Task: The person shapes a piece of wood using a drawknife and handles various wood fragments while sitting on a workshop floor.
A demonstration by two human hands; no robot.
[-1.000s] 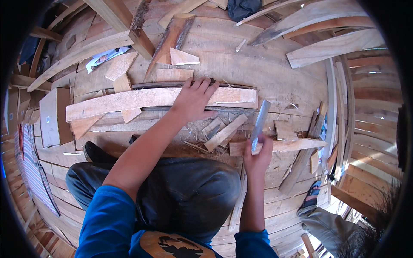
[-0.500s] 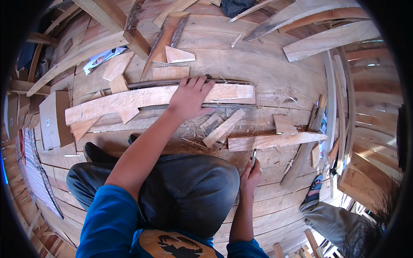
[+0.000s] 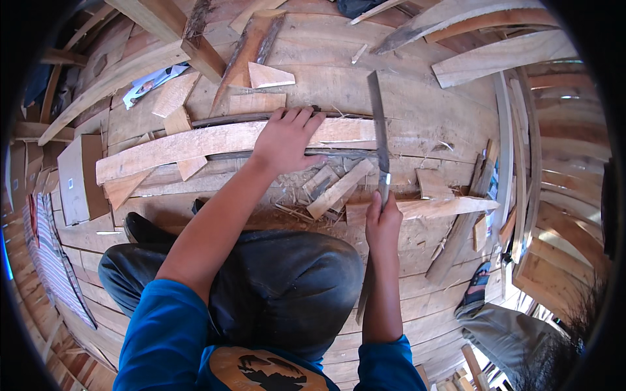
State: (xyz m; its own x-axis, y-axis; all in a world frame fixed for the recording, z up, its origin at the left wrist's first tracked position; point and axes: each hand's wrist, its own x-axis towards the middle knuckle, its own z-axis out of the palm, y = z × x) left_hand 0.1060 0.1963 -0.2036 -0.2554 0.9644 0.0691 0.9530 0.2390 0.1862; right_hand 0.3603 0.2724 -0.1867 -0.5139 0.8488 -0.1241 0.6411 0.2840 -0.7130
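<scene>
A long pale wooden plank (image 3: 195, 146) with a slightly curved edge lies across the floor in front of me. My left hand (image 3: 288, 139) grips it from above near its right part, fingers over the far edge and thumb by the near edge. My right hand (image 3: 383, 218) is closed round the long handle of a knife (image 3: 380, 127). Its straight dark blade points away from me, passing in front of the plank's right end. The handle runs back beneath my right forearm. Whether the blade touches the wood I cannot tell.
Several offcuts and shavings lie around, including a tapered board (image 3: 437, 207) by my right hand. A cardboard box (image 3: 81, 179) stands at the left. Long beams (image 3: 508, 55) lie at the far right. A person's sandalled foot (image 3: 478, 283) is at the lower right.
My right hand has risen and moved slightly away from me. The knife's blade, thin and edge-on before, now shows its broad side. My left hand has stayed on the plank.
</scene>
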